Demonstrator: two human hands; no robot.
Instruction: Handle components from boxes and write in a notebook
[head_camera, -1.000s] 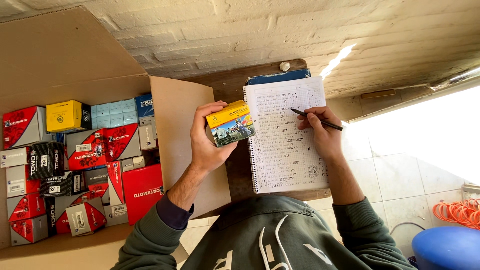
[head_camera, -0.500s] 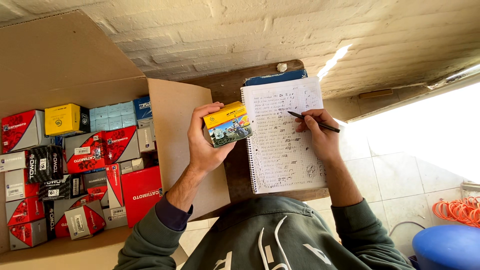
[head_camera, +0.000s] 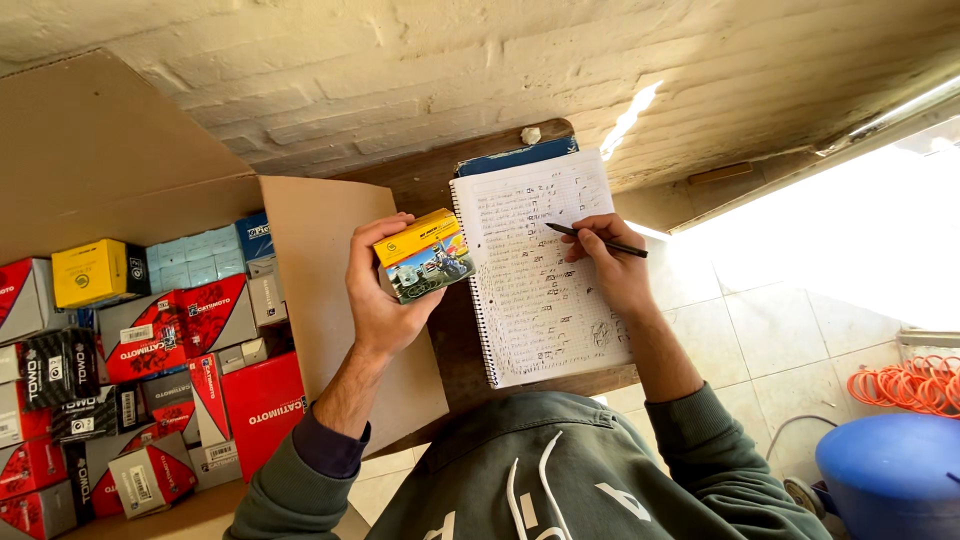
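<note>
Resting on a dark wooden table (head_camera: 455, 345) against a whitewashed brick wall (head_camera: 400, 70), a spiral notebook (head_camera: 540, 280).

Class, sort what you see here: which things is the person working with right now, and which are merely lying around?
In use: small yellow box in left hand; pen in right hand; notebook.

Lying about: carton of boxes; blue drum; orange hose; blue book under the notebook.
</note>
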